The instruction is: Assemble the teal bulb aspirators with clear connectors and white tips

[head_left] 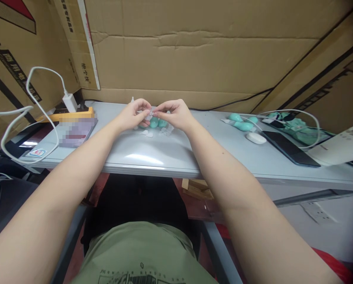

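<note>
A small translucent piece [149,117] was held above the table, near the middle of its far edge, pinched between the fingertips of the left hand [131,116] and the right hand [178,113]. Both hands were closed on it from opposite sides, with the fingers bent; its exact shape could not be told.

The far edge of the table was backed by large cardboard sheets [206,63], on which printed characters were seen at the left. The pale grey table [216,132] was lit by a bright reflection close to its near edge. At its right part, a white printed item [338,146] was seen tilted beside a dark flat device [290,149], and a crumpled green package [296,126] was placed behind them. At the left end, a flat item [89,132], largely blurred out, was laid in front of an orange power strip [77,114], into which a white charger [70,102] was plugged.

Between the middle and the right part, turquoise rounded pieces [243,126] were grouped just behind a white oval case [256,138]. Turquoise balls [154,122] were partly hidden under the hands, and clear scraps [147,133] were scattered just in front of them.
</note>
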`<state>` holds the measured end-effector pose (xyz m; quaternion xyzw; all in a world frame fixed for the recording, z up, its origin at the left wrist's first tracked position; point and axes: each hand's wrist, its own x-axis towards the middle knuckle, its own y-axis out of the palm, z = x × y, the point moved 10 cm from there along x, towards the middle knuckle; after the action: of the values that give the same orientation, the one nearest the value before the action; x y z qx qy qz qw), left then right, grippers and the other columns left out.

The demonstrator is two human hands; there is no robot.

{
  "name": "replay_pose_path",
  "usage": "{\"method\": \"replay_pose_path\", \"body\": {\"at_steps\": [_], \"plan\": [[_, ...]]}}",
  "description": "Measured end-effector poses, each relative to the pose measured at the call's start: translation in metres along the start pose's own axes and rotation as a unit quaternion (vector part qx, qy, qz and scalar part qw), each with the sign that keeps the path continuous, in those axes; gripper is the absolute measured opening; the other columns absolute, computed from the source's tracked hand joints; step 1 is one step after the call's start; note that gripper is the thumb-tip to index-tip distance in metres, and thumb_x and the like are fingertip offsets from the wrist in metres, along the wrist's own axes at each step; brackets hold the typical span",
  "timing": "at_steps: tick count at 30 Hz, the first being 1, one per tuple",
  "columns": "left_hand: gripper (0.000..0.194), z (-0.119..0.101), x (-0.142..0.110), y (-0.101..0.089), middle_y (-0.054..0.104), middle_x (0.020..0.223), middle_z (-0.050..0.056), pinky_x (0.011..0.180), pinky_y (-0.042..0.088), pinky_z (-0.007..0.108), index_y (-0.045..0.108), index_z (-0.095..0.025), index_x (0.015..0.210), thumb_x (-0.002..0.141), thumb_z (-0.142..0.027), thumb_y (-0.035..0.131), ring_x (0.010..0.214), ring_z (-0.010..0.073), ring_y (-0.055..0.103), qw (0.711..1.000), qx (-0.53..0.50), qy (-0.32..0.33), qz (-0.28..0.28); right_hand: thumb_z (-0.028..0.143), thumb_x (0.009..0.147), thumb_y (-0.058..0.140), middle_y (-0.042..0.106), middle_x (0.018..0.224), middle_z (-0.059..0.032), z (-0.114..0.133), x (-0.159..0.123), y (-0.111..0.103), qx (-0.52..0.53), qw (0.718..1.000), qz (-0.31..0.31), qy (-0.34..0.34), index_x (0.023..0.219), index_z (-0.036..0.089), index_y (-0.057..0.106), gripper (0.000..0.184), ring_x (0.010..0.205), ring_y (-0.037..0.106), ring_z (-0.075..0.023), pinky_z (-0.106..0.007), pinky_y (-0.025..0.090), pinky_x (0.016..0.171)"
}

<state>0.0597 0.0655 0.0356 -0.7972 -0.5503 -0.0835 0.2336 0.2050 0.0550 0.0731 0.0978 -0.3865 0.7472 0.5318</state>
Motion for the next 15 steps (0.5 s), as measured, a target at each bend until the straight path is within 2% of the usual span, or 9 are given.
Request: {"method": "replay_pose_path", "body": {"at_steps": [7, 15], "plan": [[0.019, -0.0048, -0.0014, 0.0002, 0.070, 0.116, 0.007, 0.070, 0.069, 0.028, 0.058, -0.020, 0.112, 0.096, -0.018, 0.068, 0.078, 0.0138, 0.079, 1.000, -0.010, 0.015, 0.002, 0.051, 0.078, 0.089, 0.083, 0.091, -0.0083, -0.0041, 0.0004, -0.0013, -0.014, 1.000, -0.011, 0.014, 0.092, 0.020, 0.087, 0.034, 0.078, 0.065, -0.0203, -0.037, 0.055, 0.074], [0.021, -0.0041, -0.0022, -0.0001, 0.073, 0.118, 0.009, 0.071, 0.069, 0.029, 0.061, -0.020, 0.117, 0.097, -0.020, 0.067, 0.080, 0.0153, 0.080, 1.000, -0.015, 0.011, -0.003, 0.048, 0.077, 0.088, 0.080, 0.085, -0.0065, -0.0039, 0.0000, -0.0013, -0.011, 1.000, -0.013, 0.018, 0.092, 0.020, 0.087, 0.032, 0.074, 0.062, -0.0184, -0.036, 0.052, 0.071]]}}
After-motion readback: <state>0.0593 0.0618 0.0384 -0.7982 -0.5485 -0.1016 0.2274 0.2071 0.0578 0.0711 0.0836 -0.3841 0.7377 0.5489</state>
